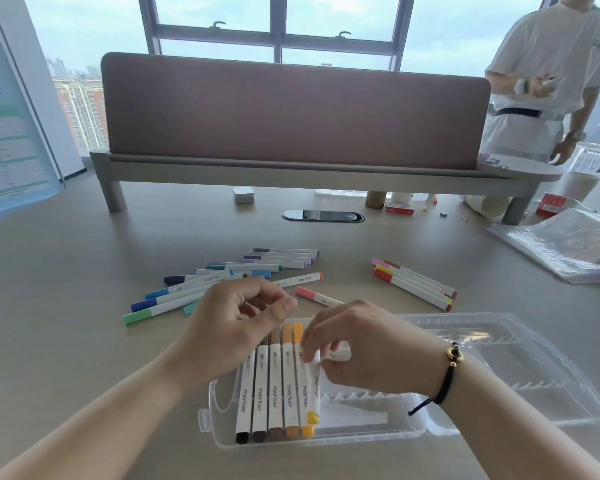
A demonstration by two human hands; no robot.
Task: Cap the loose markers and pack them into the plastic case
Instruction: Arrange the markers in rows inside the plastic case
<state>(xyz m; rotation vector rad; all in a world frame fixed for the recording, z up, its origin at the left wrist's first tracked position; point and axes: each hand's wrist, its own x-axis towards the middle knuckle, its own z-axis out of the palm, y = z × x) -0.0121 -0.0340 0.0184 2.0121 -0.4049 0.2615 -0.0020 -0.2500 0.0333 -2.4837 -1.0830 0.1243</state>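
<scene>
Pinching a yellow marker, the right hand held it over the clear case at six o'clock, beside five packed markers. The left hand hovered loosely curled and empty. Loose markers lay at twelve o'clock on the table.

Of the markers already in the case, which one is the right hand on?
The yellow marker, rightmost in the case. The right hand pinches its upper end; the black, brown and orange ones lie untouched.
</scene>
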